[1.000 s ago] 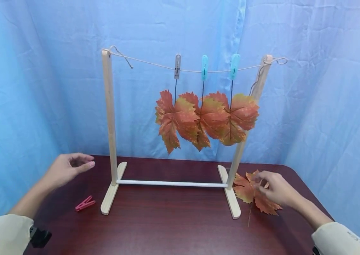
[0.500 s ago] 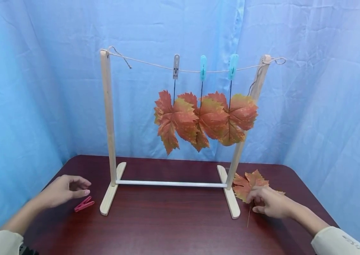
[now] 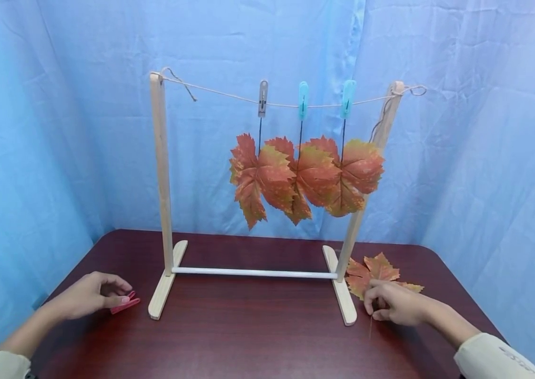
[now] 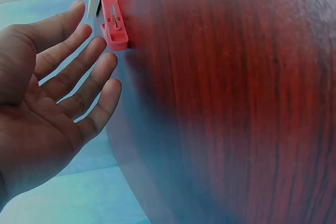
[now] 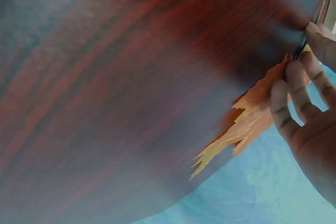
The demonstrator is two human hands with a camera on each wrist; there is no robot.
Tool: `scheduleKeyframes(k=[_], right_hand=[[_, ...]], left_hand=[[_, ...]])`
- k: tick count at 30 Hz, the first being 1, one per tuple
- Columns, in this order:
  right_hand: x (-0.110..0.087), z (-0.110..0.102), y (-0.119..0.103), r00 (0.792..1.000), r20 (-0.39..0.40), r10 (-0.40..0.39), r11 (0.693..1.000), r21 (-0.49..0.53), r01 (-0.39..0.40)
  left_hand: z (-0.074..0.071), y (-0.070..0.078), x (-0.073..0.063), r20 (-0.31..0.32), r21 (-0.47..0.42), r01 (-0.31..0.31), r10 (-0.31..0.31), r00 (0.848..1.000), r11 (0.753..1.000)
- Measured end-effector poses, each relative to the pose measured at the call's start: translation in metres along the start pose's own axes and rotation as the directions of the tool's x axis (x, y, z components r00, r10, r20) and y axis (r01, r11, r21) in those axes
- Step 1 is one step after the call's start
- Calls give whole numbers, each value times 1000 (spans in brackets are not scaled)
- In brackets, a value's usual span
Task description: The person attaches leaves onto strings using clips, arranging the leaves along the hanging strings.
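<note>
My left hand (image 3: 82, 297) hovers at the pink clothespin (image 3: 127, 306) on the left of the table. In the left wrist view its fingers are loosely bent, and a gap lies between thumb and fingers; the clothespin (image 4: 115, 24) lies just beyond the fingertips. At the right, my right hand (image 3: 397, 303) pinches the thin stem of an autumn-coloured artificial leaf (image 3: 381, 267), which lies on the table partly under the hand. The right wrist view has thumb and fingertips on the dark stem, with the orange leaf blade (image 5: 252, 114) beneath the fingers.
A wooden frame (image 3: 162, 173) with a white crossbar (image 3: 253, 272) stands mid-table. From its string hang three similar leaves (image 3: 260, 179), held by one grey clothespin (image 3: 263, 99) and two turquoise clothespins (image 3: 303, 100). Blue curtains (image 3: 82, 105) surround the dark red table (image 3: 248, 331).
My left hand has come down to the pink clothespin. My right hand has moved down and left across the leaf, and its fingers have closed at the stem. The hanging leaves stay put.
</note>
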State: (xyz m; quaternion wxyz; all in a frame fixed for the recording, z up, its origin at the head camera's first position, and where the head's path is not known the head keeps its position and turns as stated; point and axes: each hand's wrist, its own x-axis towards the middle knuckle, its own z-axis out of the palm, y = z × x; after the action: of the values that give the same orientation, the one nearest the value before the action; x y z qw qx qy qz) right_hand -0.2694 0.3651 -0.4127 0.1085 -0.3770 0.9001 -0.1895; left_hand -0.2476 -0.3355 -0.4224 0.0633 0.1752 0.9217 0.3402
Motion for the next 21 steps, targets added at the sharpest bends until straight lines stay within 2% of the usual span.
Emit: scheduleKeyframes(k=[5, 11, 18, 21], right_hand=[[1, -1, -2, 998, 60, -35, 999, 42, 33], [3, -1, -3, 994, 64, -87, 996, 32, 86], [3, -6, -8, 996, 74, -45, 991, 131, 35], [5, -9, -11, 996, 66, -57, 986, 161, 46]], left_hand=[[3, -1, 0, 10, -9, 26, -26, 1000, 1000], [2, -2, -3, 24, -18, 30, -29, 999, 999], [1, -3, -5, 68, -98, 33, -26, 997, 995], [2, -3, -5, 64, -91, 54, -48, 997, 994]])
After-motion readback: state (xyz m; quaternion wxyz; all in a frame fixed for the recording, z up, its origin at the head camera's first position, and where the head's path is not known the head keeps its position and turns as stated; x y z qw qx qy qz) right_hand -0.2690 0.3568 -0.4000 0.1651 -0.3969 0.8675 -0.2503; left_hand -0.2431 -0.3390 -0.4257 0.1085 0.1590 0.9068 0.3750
